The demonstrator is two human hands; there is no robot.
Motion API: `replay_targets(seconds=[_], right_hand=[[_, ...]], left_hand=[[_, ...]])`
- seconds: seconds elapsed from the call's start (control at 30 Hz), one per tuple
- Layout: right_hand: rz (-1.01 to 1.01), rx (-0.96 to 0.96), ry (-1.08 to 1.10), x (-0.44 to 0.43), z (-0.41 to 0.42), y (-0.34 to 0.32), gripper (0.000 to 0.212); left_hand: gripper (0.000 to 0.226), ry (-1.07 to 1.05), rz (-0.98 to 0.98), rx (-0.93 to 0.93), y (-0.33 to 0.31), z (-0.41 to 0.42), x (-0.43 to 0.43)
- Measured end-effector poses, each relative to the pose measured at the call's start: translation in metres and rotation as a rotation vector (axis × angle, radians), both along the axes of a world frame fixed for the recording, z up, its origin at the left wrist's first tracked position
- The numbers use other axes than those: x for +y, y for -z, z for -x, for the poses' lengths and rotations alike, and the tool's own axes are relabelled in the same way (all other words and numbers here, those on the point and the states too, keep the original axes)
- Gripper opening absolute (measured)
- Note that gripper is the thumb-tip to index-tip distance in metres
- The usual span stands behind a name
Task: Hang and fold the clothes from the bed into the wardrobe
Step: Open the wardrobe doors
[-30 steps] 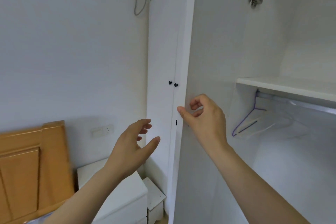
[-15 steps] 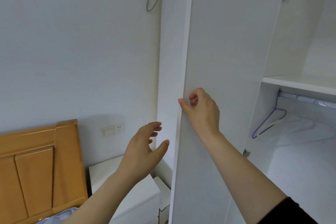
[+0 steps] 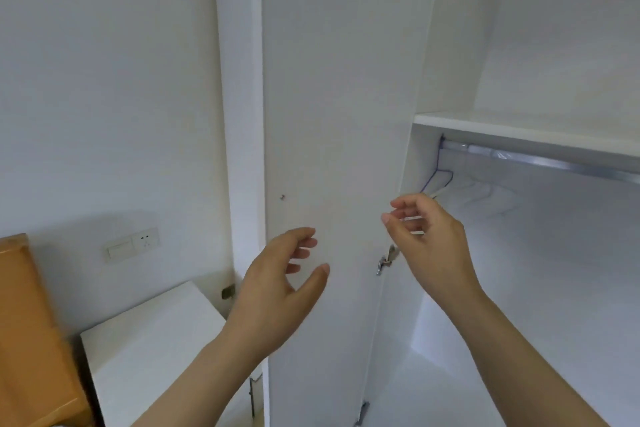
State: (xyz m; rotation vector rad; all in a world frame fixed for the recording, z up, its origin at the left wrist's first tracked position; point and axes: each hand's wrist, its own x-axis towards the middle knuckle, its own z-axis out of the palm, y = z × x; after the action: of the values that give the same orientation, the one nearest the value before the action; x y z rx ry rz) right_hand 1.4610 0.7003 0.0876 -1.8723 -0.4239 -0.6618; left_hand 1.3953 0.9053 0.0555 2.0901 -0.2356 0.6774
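Both hands hover empty before the open wardrobe door (image 3: 339, 114): the left hand (image 3: 277, 288) spread with relaxed fingers at the door's inner face, the right hand (image 3: 429, 246) loosely curled near its hinged edge, just above a metal hinge (image 3: 386, 262). Behind them the wardrobe (image 3: 554, 270) stands open, showing a shelf (image 3: 519, 130), a rail (image 3: 554, 165) beneath it and a blue wire hanger (image 3: 437, 180) at the rail's left end. A wooden headboard (image 3: 27, 322) sits lower left.

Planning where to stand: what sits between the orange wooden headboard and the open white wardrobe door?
In the head view, a white bedside cabinet stands between the orange wooden headboard and the open white wardrobe door, beside a narrow white panel.
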Motion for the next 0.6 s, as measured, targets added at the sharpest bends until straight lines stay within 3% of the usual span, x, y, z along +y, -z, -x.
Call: replay_targets(seconds=[0.33, 0.6], right_hand=[[-0.033, -0.041, 0.317, -0.176, 0.058, 0.000, 0.014], [0.004, -0.134, 0.733, -0.291, 0.132, -0.028, 0.020]], left_hand=[[0.036, 0.281, 0.074, -0.032, -0.016, -0.030, -0.165], [0.038, 0.668, 0.095, -0.061, -0.046, -0.032, -0.311]])
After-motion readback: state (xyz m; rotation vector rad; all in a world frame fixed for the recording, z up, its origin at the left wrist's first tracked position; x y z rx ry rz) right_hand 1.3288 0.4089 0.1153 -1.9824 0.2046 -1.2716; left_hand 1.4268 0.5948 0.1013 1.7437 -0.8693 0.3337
